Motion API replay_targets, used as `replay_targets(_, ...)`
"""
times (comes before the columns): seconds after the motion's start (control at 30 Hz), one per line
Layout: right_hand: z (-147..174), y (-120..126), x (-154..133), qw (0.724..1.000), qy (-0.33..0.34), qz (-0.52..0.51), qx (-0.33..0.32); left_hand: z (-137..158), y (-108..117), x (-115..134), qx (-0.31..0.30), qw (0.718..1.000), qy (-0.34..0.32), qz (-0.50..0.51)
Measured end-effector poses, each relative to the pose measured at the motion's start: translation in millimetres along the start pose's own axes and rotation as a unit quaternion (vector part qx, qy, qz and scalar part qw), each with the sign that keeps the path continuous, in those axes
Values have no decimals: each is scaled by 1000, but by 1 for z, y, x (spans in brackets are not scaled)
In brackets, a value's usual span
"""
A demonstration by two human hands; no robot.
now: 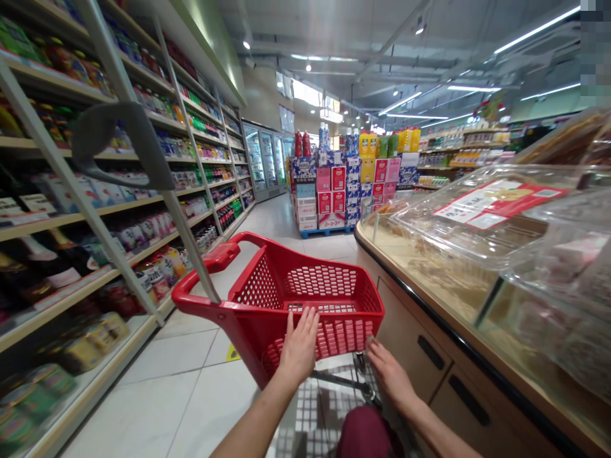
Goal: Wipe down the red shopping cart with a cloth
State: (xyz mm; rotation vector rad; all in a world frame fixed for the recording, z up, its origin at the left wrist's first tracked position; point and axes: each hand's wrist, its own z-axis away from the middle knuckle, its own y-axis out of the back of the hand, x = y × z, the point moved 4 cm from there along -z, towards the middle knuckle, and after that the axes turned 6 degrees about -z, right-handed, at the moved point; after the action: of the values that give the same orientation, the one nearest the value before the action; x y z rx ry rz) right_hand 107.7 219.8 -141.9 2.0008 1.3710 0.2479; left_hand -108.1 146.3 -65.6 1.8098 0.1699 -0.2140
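Nearby, one left hand (301,340), one right hand (389,370), one cart (260,324).

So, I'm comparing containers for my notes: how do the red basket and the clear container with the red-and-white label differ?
The red basket is opaque with perforated walls; the clear container is see-through. The basket is open on top; the container looks lidded. The basket stands beside the display counter; the container sits higher, over it. Both look like plastic.

Basket (341,318) seen in glossy plastic, pole (189,243) in smooth metal, handle (151,149) in matt plastic, clear box (432,207) in shiny plastic.
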Motion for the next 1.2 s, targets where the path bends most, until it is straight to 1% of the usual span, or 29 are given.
replay_targets(0.07,-8,1,-12,1000,0,-19,1,2,1,-2,2,1000,13,0)
replay_targets(0.17,-37,6,-29,998,6,-41,49,5,3,-5,-3,1000,26,-5)
replay_targets(0.23,-44,1,-37,997,29,-40,63,7,3,-7,-6,1000,21,-4)
replay_targets(0.27,-42,-4,-40,997,45,-38,58,9,3,-8,-6,1000,17,-1)
replay_targets(0.33,-31,-17,-45,996,74,-41,25,13,3,-11,-4,1000,9,4)
replay_targets(0.4,-25,-24,-51,995,81,-51,-7,18,4,-16,7,1000,11,6)
replay_targets(0.43,-28,-25,-53,995,76,-57,-12,20,5,-18,15,1000,14,6)
replay_targets(0.53,-50,-21,-63,995,66,-69,16,25,8,-19,30,999,12,5)
replay_targets(0.6,-60,-22,-69,994,80,-66,33,29,8,-19,31,1000,-1,3)
replay_targets(0.63,-60,-25,-71,993,91,-63,36,32,7,-19,31,1000,-6,0)
replay_targets(0.73,-51,-38,-80,990,124,-64,10,44,2,-24,39,999,-8,-14)
replay_targets(0.8,-52,-42,-89,989,126,-75,-5,52,-1,-30,54,998,0,-26)
replay_targets(0.93,-77,-46,-108,990,116,-83,16,65,-4,-41,90,994,27,-47)
replay_targets(1.03,-76,-58,-115,988,137,-73,20,74,-6,-48,102,993,35,-56)
replay_targets(1.13,-68,-69,-122,985,157,-72,-13,84,-7,-56,105,992,40,-55)
replay_targets(1.2,-75,-70,-130,984,158,-79,-31,89,-5,-63,112,991,53,-57)
